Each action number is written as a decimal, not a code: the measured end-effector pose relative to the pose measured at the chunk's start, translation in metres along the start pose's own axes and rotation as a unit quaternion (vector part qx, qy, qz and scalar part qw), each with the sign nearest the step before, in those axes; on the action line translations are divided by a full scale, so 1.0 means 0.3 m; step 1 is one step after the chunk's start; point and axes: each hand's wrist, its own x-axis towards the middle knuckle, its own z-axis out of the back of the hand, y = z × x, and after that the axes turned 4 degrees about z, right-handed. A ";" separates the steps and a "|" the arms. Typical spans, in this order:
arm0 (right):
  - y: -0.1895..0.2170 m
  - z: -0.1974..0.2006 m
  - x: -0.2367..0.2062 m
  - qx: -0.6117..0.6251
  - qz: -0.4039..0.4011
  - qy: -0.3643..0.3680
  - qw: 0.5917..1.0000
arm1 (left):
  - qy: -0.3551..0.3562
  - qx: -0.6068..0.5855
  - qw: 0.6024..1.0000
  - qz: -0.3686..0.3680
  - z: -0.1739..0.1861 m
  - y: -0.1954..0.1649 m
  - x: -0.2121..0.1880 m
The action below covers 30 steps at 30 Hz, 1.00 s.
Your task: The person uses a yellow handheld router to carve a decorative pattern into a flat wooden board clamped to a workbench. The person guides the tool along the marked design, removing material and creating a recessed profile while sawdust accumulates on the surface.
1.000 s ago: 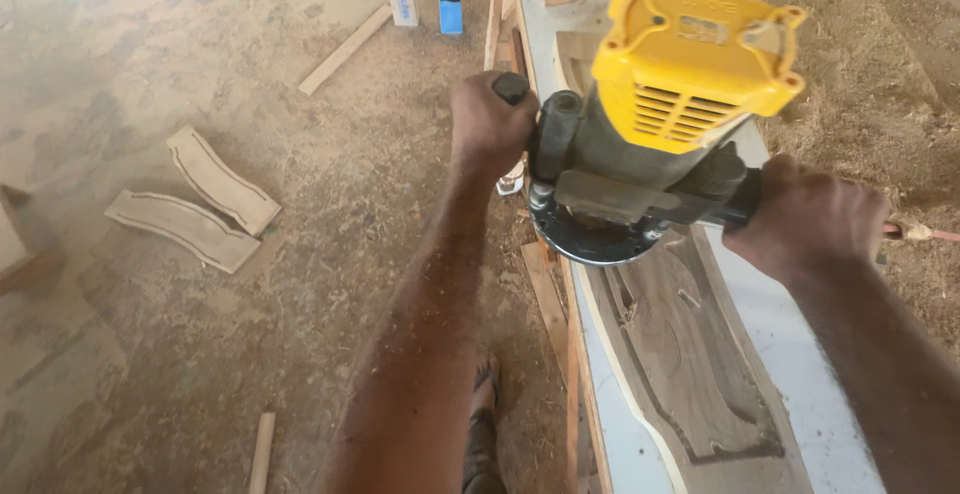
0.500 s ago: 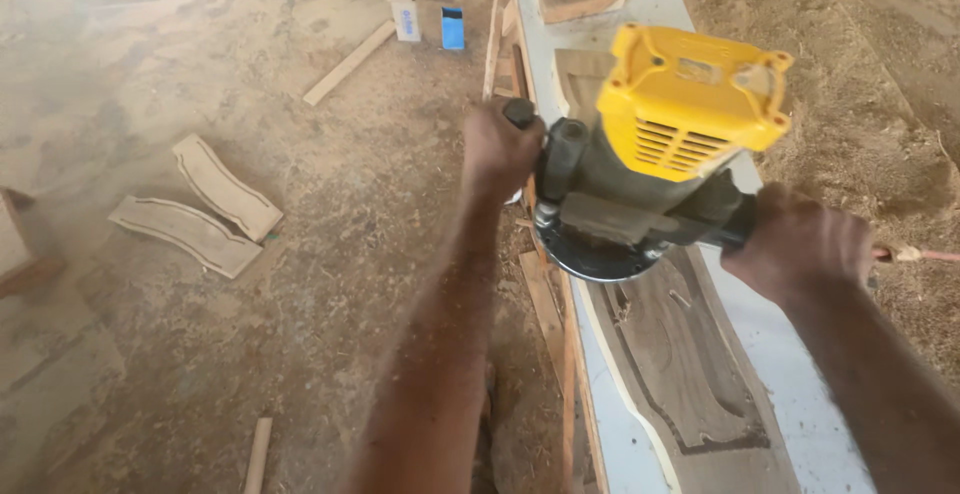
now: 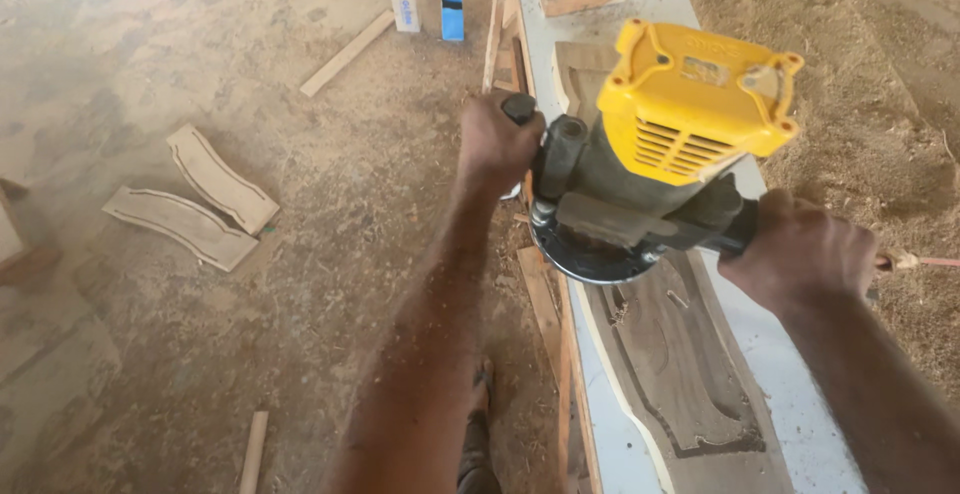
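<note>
Left hand and right hand each grip a router handle, tool between them.

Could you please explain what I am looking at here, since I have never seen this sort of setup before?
The picture comes from a camera worn on a person's head, looking down at their own two bare hands. Both hands grip a woodworking router, a power tool with a yellow top and a dark round base. The left hand holds one side handle, the right hand the other. The router's base sits on a dark wooden panel with a curved groove in it, lying on a long white bench. To the left, on the sawdust-covered floor, lie two curved wooden pieces, some loose wood strips and two small boxes.
</note>
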 end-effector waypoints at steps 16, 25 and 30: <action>0.034 0.016 -0.001 0.055 0.014 0.006 0.998 | 0.040 0.014 0.995 0.095 0.036 0.014 0.001; -0.049 -0.065 -0.085 0.002 0.023 -0.046 0.999 | 0.006 -0.011 0.999 0.053 0.012 -0.056 -0.100; -0.027 -0.042 -0.039 -0.005 -0.007 -0.036 0.999 | 0.004 -0.017 0.999 0.042 0.015 -0.042 -0.071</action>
